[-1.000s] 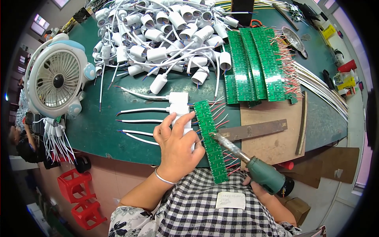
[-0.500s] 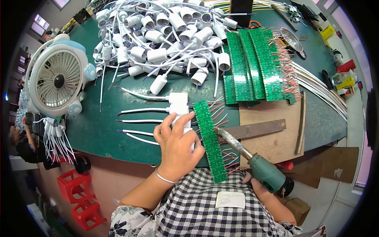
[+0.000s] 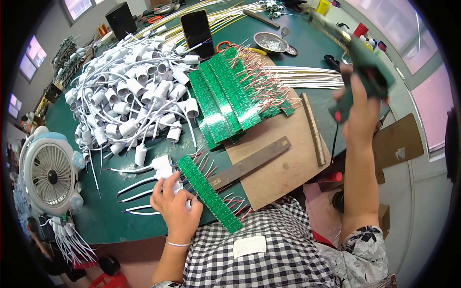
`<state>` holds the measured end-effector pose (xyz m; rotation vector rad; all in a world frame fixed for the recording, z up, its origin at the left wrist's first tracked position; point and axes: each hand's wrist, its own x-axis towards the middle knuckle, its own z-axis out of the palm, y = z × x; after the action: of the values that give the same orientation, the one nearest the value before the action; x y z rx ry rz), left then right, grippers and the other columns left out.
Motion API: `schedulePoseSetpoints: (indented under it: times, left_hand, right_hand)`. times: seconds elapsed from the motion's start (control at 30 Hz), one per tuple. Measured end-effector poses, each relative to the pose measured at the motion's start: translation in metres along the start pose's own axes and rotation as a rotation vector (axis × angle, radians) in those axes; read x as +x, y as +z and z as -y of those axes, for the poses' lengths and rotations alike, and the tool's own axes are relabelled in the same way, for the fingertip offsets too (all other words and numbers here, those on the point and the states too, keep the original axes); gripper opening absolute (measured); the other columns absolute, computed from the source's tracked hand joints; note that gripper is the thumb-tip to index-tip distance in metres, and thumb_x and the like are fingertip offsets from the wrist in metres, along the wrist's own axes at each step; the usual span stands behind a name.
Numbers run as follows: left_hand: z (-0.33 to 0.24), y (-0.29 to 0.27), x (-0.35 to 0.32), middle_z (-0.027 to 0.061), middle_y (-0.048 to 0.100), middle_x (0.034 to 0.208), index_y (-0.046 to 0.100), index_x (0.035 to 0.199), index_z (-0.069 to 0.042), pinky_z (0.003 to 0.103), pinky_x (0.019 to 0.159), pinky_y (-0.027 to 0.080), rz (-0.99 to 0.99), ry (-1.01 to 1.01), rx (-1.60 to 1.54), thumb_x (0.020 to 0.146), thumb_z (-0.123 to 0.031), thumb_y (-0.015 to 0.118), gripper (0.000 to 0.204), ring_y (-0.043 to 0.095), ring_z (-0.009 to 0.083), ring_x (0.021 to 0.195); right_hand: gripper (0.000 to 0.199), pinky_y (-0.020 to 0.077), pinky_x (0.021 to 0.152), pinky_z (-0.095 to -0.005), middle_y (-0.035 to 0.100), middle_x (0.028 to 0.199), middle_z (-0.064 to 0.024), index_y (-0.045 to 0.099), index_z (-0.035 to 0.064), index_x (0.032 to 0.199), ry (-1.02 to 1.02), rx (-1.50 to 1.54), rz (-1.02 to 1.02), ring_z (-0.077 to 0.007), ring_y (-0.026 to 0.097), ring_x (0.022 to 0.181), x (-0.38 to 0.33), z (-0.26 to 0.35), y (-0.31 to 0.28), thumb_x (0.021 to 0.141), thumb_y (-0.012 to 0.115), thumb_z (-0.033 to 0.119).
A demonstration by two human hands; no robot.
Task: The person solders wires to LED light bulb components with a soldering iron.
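Observation:
My left hand [image 3: 177, 209] is closed over a row of white lamp sockets [image 3: 163, 165], gripping one between thumb and fingers. White cables [image 3: 137, 183] with bare coloured ends run leftward from the sockets. Against the sockets' right side lies a narrow green circuit board strip [image 3: 209, 194], tilted, with red and white wires [image 3: 235, 201] sticking out along its right edge. High at the right, my right hand [image 3: 361, 108] is wrapped round the handle of a green soldering gun [image 3: 369, 67]. Its metal tip points to the upper left, away from the board; motion blurs it slightly.
A large pile of white sockets [image 3: 127, 93] covers the table's far left. Stacked green boards [image 3: 223, 96] sit beyond a brown board [image 3: 276, 168] bearing a dark metal bar [image 3: 252, 162]. A metal bowl [image 3: 270, 42] stands behind; a fan [image 3: 52, 175] is at left.
My right hand has lifted the soldering gun off the board strip and swung it up to the far right. My left hand stays at the sockets. The view has turned rightward.

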<state>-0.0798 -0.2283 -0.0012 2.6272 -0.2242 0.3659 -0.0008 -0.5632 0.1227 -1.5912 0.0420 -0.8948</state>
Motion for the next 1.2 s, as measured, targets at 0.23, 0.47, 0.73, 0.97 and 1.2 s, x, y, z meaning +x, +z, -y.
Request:
schedulePoseSetpoints:
  times: [0.23,0.47,0.73,0.97,1.2]
  left_hand:
    - [-0.001,-0.001,0.002,0.0079,0.05,0.127,0.055,0.063,-0.009,0.053,0.099,0.018,-0.009,0.042,0.0,0.062,-0.009,0.064,0.009,0.033,0.0375,0.123]
    - [0.004,-0.001,-0.001,0.0051,0.049,0.127,0.056,0.066,-0.011,0.052,0.094,0.023,-0.068,0.086,0.024,0.063,-0.014,0.066,0.011,0.035,0.0346,0.12]
    - [0.017,-0.027,0.015,0.0079,0.052,0.121,0.06,0.082,-0.012,0.047,0.094,0.027,-0.148,0.146,-0.102,0.067,-0.011,0.066,0.016,0.039,0.0335,0.117]
    - [0.09,-0.076,0.204,0.0011,0.06,0.105,0.062,0.098,-0.016,0.04,0.086,0.04,-0.258,0.495,0.265,0.072,-0.003,0.064,0.029,0.054,0.0269,0.101]
    - [0.103,-0.063,0.261,0.0008,0.059,0.106,0.062,0.103,-0.02,0.038,0.09,0.043,-0.048,0.742,0.424,0.07,-0.018,0.074,0.035,0.053,0.0236,0.105]
  right_hand:
    - [0.039,0.042,0.039,-0.028,0.06,0.07,-0.0083,0.047,0.0004,0.102,0.105,-0.326,-0.067,-0.0148,0.057,0.046,0.104,-0.155,0.037,0.08,0.07,0.024]
    - [0.032,0.0445,0.05,-0.0254,0.058,0.078,-0.0045,0.057,0.0039,0.101,0.068,-0.24,0.123,-0.0147,0.057,0.058,0.079,-0.08,-0.014,0.081,0.068,0.027]
    - [0.032,0.0441,0.048,-0.0219,0.058,0.106,-0.0098,0.049,-0.0003,0.118,0.286,0.014,0.056,-0.0101,0.054,0.059,-0.07,-0.018,-0.07,0.09,0.052,0.016]
    - [0.035,0.0455,0.053,-0.0241,0.055,0.111,-0.0137,0.046,-0.0012,0.117,0.256,0.124,0.049,-0.0133,0.055,0.062,-0.121,-0.017,-0.054,0.089,0.05,0.019]
    - [0.038,0.0442,0.056,-0.0234,0.055,0.109,-0.0134,0.045,-0.0014,0.119,0.218,0.068,0.005,-0.0123,0.053,0.061,-0.138,-0.009,-0.062,0.088,0.05,0.02]
